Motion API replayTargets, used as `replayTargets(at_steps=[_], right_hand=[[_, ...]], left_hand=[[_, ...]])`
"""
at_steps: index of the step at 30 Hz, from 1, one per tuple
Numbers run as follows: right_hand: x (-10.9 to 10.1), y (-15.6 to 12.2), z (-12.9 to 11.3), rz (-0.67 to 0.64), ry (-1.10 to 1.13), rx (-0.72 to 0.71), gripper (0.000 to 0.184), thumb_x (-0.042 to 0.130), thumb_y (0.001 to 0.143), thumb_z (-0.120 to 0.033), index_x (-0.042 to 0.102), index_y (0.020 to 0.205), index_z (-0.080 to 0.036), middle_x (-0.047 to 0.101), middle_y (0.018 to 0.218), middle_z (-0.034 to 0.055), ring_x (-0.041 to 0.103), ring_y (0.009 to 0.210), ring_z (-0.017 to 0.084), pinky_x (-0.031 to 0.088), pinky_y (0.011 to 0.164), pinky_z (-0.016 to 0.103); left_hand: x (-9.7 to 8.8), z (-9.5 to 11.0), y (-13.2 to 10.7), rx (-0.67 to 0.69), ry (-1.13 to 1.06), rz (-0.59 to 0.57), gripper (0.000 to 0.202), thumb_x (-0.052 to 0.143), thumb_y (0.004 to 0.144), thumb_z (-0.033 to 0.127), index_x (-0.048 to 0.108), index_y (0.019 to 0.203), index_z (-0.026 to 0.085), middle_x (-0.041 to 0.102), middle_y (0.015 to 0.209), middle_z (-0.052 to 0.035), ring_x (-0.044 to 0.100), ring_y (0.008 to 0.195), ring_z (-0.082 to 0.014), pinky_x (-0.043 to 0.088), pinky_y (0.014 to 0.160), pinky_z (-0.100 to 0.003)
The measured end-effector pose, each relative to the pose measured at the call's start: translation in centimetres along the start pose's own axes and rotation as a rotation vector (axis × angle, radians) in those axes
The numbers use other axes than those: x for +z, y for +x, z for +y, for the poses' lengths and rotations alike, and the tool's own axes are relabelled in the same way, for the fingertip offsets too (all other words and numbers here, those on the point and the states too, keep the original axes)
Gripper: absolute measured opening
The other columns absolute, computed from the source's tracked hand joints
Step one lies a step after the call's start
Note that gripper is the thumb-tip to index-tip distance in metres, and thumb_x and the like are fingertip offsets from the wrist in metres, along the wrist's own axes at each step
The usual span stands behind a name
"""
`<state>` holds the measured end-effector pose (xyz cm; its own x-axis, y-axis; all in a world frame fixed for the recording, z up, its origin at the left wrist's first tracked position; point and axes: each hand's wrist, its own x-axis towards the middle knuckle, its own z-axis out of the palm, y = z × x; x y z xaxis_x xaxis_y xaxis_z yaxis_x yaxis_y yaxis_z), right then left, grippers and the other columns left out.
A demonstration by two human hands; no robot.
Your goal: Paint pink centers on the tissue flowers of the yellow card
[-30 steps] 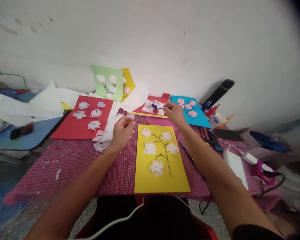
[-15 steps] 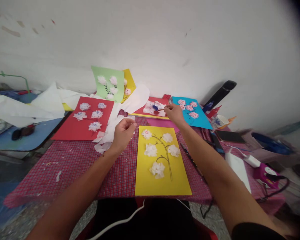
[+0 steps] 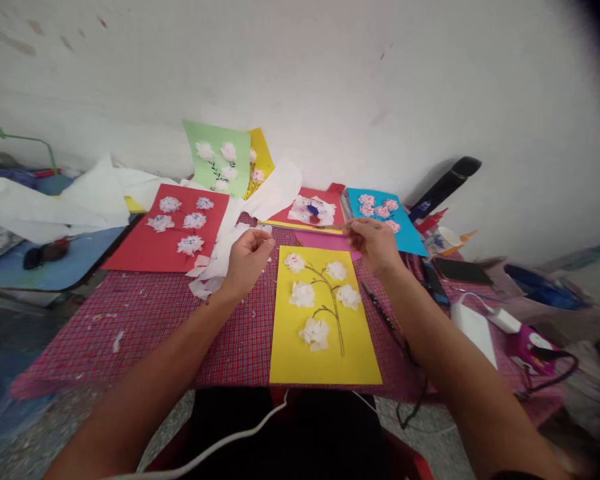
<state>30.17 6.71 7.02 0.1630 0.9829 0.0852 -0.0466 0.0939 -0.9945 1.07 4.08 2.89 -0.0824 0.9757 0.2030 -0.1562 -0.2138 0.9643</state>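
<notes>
My right hand [image 3: 375,243] grips a thin paintbrush [image 3: 325,228], its tip pointing left above the back of the table. Just behind the brush lies a white paper [image 3: 300,212] with blue and red paint blots. My left hand [image 3: 250,259] hovers left of the yellow card, fingers curled in and thumb against them; nothing shows between them. In front of me the yellow card [image 3: 290,363] lies flat, with a drawn brown branch [image 3: 337,313] and several crumpled white tissue flowers [image 3: 314,333]. The upper-left flower [image 3: 295,263] carries reddish dabs.
A red card [image 3: 140,250] with blue-dabbed flowers lies left, beside white tissue scraps [image 3: 207,287]. A green card [image 3: 240,153] leans at the wall. On the right are a blue card [image 3: 410,237], a cup [image 3: 443,241], a phone [image 3: 463,271] and a white power bank [image 3: 473,330].
My right hand has drawn the paintbrush back from the paint-blotted paper, toward me and slightly right. My left hand has hardly moved. The view has shifted slightly.
</notes>
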Motion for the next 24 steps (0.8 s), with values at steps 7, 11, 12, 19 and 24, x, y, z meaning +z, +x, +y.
replayTargets(at_steps=[7,11,12,19,24], right_hand=[[2.2,-4.2,0.9,-0.164,-0.162,0.069,0.028,0.085,0.067,-0.042,0.074,0.076,-0.018,0.075,0.071,0.0049,0.062,0.052,0.013,0.041,0.044,0.023],[2.8,-4.2,1.0,-0.188,-0.245,0.055,0.027,0.082,0.071,-0.044,0.074,0.076,-0.018,0.075,0.073,0.0055,0.063,0.055,0.013,0.041,0.046,0.025],[2.8,-4.2,1.1,-0.194,-0.257,0.05,0.027,0.081,0.072,-0.044,0.074,0.076,-0.018,0.075,0.074,0.0055,0.063,0.055,0.014,0.042,0.047,0.025],[3.0,-4.0,2.0,-0.213,-0.332,0.048,0.027,0.077,0.075,-0.045,0.074,0.082,-0.019,0.075,0.078,0.0057,0.064,0.057,0.015,0.04,0.048,0.026],[2.9,-3.9,2.4,-0.213,-0.341,0.046,0.026,0.076,0.075,-0.043,0.074,0.083,-0.019,0.075,0.078,0.0054,0.065,0.058,0.015,0.04,0.048,0.026]], left_hand=[[0.0,-0.1,0.1,0.014,0.014,0.0,0.013,0.075,0.086,0.03,0.066,0.091,0.021,0.058,0.065,0.0059,0.045,0.046,-0.0065,0.035,0.043,-0.021],[0.0,0.0,0.1,0.003,0.001,0.0,0.013,0.075,0.086,0.03,0.066,0.091,0.021,0.055,0.061,0.0071,0.044,0.044,-0.0069,0.034,0.042,-0.02],[0.0,0.0,0.0,0.002,-0.001,0.0,0.014,0.075,0.086,0.03,0.066,0.091,0.021,0.054,0.06,0.0073,0.044,0.044,-0.0069,0.034,0.042,-0.02],[-0.1,0.0,0.1,0.008,-0.007,0.002,0.013,0.075,0.086,0.029,0.066,0.09,0.022,0.053,0.059,0.0074,0.043,0.044,-0.0067,0.032,0.041,-0.02],[-0.1,0.2,0.0,0.0,0.003,-0.001,0.012,0.074,0.087,0.029,0.066,0.091,0.021,0.052,0.059,0.0072,0.043,0.044,-0.0068,0.033,0.042,-0.02]])
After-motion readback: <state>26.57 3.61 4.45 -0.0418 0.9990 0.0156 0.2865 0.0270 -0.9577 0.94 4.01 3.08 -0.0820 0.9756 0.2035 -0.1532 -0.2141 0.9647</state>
